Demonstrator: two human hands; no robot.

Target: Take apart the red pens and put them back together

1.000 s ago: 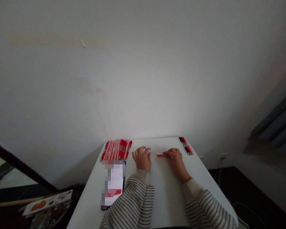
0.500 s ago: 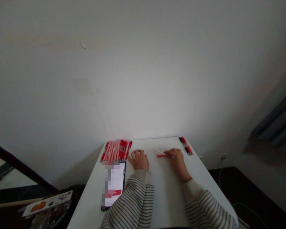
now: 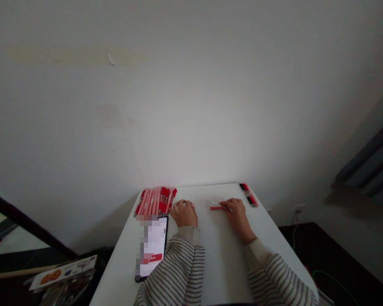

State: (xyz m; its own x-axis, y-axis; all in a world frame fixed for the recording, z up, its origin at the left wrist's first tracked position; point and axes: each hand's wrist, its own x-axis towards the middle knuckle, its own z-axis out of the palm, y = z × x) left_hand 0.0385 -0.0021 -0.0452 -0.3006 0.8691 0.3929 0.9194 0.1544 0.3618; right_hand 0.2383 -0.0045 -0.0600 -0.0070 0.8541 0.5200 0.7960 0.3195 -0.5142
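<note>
My right hand [image 3: 236, 216] rests on the table with thumb and fingers pinched on a thin, pale stick like a pen refill [image 3: 213, 202], pointing left. Just below that, a short pink-red pen barrel [image 3: 215, 208] lies partly under the same fingers; I cannot tell whether they grip it too. My left hand [image 3: 185, 214] is palm down with its fingers curled together, right beside a row of red and pink pens [image 3: 153, 202]. A small pinkish bit shows by its fingertips, too small to name, and the underside of this hand is hidden.
A phone [image 3: 156, 242] with a lit screen, partly pixelated, lies left of my left forearm. Several black and red pens [image 3: 248, 194] sit at the far right corner of the white table [image 3: 223, 263]. A wall [image 3: 191, 106] rises behind. Bagged items and a printed sheet [image 3: 64, 272] are lower left.
My left hand has shifted slightly left, and its fingers have drawn closer together. The right hand and the thin stick have hardly moved.
</note>
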